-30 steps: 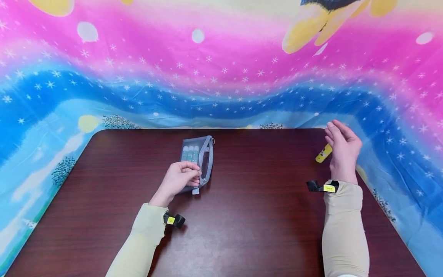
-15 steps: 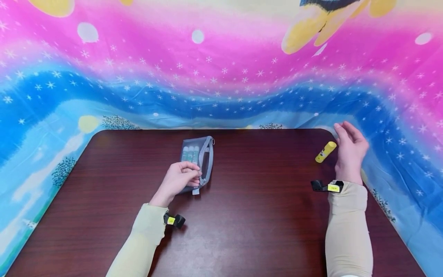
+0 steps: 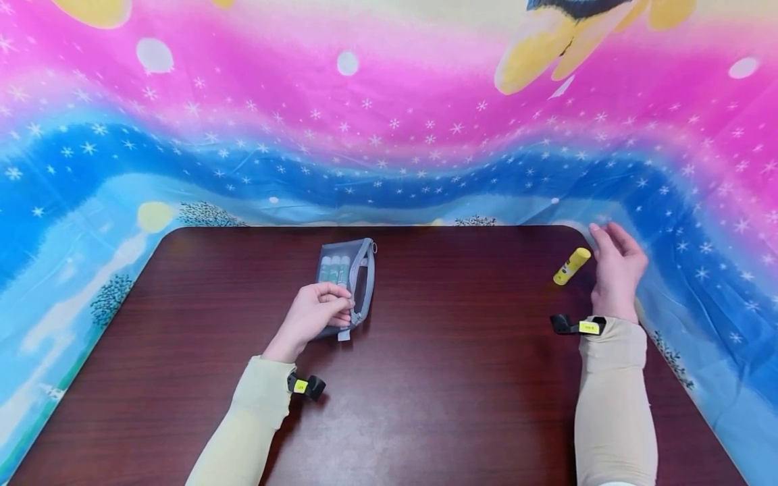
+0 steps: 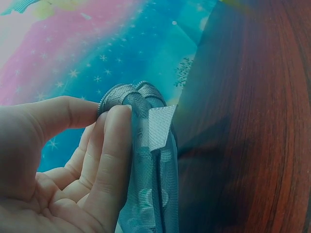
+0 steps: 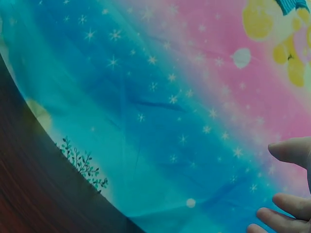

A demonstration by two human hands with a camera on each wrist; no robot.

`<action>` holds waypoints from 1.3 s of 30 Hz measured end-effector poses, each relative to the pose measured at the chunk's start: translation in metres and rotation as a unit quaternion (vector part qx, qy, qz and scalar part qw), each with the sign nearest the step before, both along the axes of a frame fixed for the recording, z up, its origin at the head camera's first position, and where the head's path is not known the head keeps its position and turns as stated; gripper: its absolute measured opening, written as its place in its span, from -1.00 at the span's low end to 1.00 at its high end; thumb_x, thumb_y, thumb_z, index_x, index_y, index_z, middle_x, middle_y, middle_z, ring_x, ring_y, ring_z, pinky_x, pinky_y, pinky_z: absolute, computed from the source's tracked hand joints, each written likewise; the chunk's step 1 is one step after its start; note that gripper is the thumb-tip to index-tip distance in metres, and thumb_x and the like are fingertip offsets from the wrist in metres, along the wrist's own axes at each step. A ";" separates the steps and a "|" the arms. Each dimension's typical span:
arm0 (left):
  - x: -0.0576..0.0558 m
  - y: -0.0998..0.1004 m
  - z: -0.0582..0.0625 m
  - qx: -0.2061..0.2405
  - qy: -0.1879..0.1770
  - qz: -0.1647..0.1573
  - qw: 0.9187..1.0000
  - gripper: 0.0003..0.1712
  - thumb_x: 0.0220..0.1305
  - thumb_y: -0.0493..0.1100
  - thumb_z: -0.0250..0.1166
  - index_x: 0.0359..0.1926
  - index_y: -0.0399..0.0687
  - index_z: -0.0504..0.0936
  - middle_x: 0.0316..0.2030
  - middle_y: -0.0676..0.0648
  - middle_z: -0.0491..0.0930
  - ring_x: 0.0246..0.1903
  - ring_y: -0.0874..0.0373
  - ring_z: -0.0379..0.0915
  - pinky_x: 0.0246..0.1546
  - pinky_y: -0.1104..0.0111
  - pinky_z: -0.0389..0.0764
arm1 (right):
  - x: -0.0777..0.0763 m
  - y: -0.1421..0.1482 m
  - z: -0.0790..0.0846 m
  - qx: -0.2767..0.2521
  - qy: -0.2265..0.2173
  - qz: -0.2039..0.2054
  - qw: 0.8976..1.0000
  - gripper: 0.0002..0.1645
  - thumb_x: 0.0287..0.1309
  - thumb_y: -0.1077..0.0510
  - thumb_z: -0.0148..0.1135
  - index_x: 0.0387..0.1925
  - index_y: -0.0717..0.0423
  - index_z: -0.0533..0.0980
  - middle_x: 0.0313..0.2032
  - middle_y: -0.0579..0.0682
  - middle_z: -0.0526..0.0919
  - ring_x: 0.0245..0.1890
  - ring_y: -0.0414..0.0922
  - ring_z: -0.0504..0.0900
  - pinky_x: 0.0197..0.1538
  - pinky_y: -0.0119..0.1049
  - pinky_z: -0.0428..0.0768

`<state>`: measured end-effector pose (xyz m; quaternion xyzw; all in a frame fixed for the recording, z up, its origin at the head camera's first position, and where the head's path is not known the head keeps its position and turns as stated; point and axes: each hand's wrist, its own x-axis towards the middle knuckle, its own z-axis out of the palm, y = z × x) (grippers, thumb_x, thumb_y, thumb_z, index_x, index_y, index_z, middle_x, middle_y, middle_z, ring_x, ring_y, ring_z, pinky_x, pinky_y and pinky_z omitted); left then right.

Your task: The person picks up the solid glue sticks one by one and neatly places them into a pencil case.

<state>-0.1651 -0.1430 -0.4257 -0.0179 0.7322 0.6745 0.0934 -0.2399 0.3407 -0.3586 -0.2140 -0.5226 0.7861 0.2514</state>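
A grey mesh zip pouch (image 3: 368, 283) lies toward the back of the table, left of centre, its zip side gaping to the right. Through the mesh show three white-capped green tubes (image 3: 333, 271). My left hand (image 3: 316, 312) pinches the pouch's near zip edge between thumb and fingers. The left wrist view has that pinch close up, beside a small fabric tab (image 4: 161, 127) on the pouch (image 4: 146, 179). At the back right, a yellow glue stick (image 3: 571, 266) lies on its side. Just right of it, my right hand (image 3: 618, 277) is raised with loosely bent, parted fingers, holding nothing.
The dark wood table (image 3: 450, 378) has a rounded back right corner near the glue stick. A printed pink and blue cloth (image 3: 413, 148) hangs along its back and sides. Each wrist wears a black camera mount (image 3: 565, 325).
My right hand has drawn off to the right, uncovering the glue stick, and then dipped slightly. The glue stick, pouch and left hand stay in place.
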 end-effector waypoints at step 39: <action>0.000 -0.001 -0.003 0.005 -0.004 -0.005 1.000 -0.82 0.34 -0.30 0.35 -0.12 -0.36 0.64 -0.33 -0.22 0.72 -0.45 0.06 0.68 -0.30 0.25 0.76 | -0.012 0.015 -0.058 0.079 -0.152 0.014 0.985 -0.07 -0.07 -0.01 0.67 0.38 -0.11 0.48 0.31 -0.10 0.47 0.33 -0.19 0.36 0.37 -0.41 0.29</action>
